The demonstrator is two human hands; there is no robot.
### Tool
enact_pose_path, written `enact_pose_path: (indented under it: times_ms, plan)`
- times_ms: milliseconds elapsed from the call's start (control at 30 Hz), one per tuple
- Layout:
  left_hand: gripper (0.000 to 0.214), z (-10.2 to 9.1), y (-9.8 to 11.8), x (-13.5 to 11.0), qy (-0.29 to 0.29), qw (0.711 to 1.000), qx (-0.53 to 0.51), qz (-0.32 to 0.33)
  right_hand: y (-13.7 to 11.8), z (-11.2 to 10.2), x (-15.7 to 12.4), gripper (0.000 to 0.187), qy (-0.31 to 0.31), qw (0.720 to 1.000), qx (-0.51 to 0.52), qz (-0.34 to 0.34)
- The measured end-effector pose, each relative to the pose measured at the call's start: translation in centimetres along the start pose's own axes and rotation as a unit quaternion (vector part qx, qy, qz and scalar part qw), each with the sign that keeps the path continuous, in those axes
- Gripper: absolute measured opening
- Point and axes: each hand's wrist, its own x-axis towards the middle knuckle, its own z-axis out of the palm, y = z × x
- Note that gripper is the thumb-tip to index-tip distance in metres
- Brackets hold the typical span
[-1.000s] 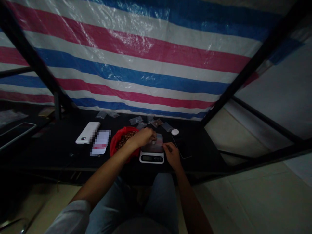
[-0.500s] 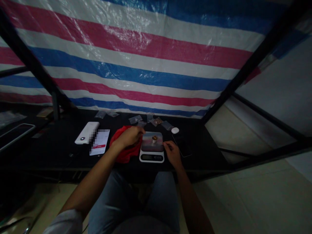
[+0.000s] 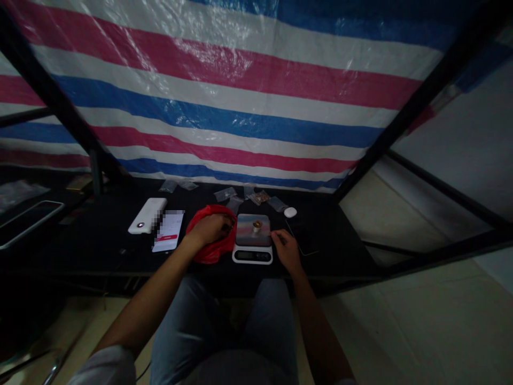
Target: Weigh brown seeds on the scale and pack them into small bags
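My left hand (image 3: 215, 228) reaches down into a red plastic bag (image 3: 210, 254), its fingers curled. Small gold-coloured bits show by the fingertips, too dim to name. Right of the bag stands a small white digital scale (image 3: 252, 255) with a metal plate. On that plate rests a small round container (image 3: 257, 226) with something gold-coloured in it. My right hand (image 3: 286, 247) is at the plate's right edge, thumb and forefinger pinched together. Whatever may be between them is too small to make out.
Left of the bag lie a phone with a lit screen (image 3: 169, 231) and a white power bank (image 3: 147, 216). Several small clear bags (image 3: 225, 194) lie along the back. A white round object (image 3: 290, 212) and a dark phone (image 3: 303, 236) are at right. A striped sheet (image 3: 224, 112) hangs behind.
My left hand has moved from beside the scale's upper left corner down into the red bag. My right hand stays at the scale's right edge. The view has shifted slightly.
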Motion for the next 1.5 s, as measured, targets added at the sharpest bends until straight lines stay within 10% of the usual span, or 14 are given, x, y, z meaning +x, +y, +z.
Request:
enact_pose_path:
  times_ms: [433,833,1500]
  plan:
    - [0.032,-1.8,-1.5,-0.5,0.007,1.0,0.009,-0.003,-0.1,0.0,0.0,0.028,0.0,1.0,0.004,0.003]
    - [0.025,-2.5,6.4,4.6,0.011,0.983,-0.052,0.173,-0.6,0.0,-0.1,0.03,0.002,1.0,-0.015,0.002]
    - [0.044,-2.2,7.7,6.0,-0.007,0.989,-0.025,0.144,-0.4,0.1,0.0,0.029,0.007,1.0,-0.007,-0.004]
